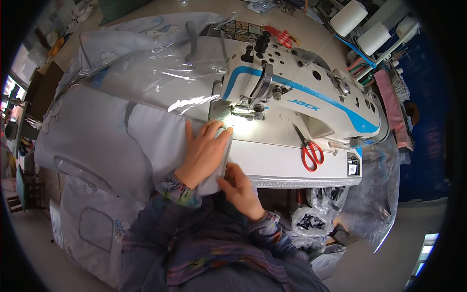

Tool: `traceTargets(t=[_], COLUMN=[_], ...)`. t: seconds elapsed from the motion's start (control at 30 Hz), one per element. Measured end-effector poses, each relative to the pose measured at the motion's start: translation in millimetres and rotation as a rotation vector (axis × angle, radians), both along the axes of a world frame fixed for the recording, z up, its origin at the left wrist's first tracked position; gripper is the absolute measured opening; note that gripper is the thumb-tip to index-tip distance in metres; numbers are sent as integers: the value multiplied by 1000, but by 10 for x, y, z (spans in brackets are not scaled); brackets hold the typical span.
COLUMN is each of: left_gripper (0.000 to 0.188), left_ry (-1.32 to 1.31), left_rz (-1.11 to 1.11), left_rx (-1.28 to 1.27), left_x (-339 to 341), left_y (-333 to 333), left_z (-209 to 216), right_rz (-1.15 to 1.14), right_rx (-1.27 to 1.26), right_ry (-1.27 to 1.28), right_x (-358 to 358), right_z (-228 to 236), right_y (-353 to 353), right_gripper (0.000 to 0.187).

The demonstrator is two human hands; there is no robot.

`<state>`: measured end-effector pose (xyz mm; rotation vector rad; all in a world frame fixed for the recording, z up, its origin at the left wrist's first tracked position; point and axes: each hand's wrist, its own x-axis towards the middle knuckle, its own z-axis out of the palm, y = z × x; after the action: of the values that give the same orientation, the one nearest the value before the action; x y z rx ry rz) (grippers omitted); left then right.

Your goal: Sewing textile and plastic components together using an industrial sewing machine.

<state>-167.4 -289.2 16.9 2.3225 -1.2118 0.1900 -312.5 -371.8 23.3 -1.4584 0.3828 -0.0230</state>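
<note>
A light grey fabric piece (165,136) with dark grey edging lies to the left of the white and blue sewing machine (301,92). My left hand (206,148) rests on the fabric just in front of the lit needle area, its fingers laid out and the thumb apart. Close to my body, my right hand (241,192) pinches the fabric's right edge between thumb and fingers. The presser foot (254,116) is just beyond my left fingertips; whether fabric lies under it, I cannot tell. Red-handled thread snips (311,153) lie on the machine bed to the right.
Clear plastic sheeting (160,82) covers fabric behind the work. More grey fabric with a pocket outline (97,231) hangs over the table's left front. White thread cones (349,18) stand at the back right. A ruler strip (301,183) runs along the front edge, above plastic bags (311,221).
</note>
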Motion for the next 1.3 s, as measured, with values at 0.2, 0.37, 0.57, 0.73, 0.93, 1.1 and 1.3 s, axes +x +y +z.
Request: traceTargets(t=[0.2, 0.37, 0.57, 0.73, 0.93, 1.1, 1.3], left_gripper=[35, 34, 31, 25, 25, 30, 33], left_ry=[72, 70, 86, 118, 77, 95, 76], left_rz=[-23, -45, -15, -19, 19, 25, 10], left_rx=[-28, -38, -37, -129, -180, -178, -149], left_x=[154, 187, 255, 390, 476, 578, 702], left_y=[-24, -30, -144, -213, -317, -393, -455], left_z=[-96, -92, -53, -71, -148, -182, -163], right_rz=[-225, -269, -272, -235, -286, -355, -407], right_rx=[185, 127, 31, -83, -31, -311, -762], right_ry=[-24, -86, -204, -192, -186, -224, -260], right_x=[458, 729, 832, 855, 868, 823, 857], right_z=[32, -49, -140, -218, -146, 50, 193], right_y=[-454, -681, -693, -705, -819, -1127, -1281], right_gripper=[52, 50, 41, 38, 30, 13, 12])
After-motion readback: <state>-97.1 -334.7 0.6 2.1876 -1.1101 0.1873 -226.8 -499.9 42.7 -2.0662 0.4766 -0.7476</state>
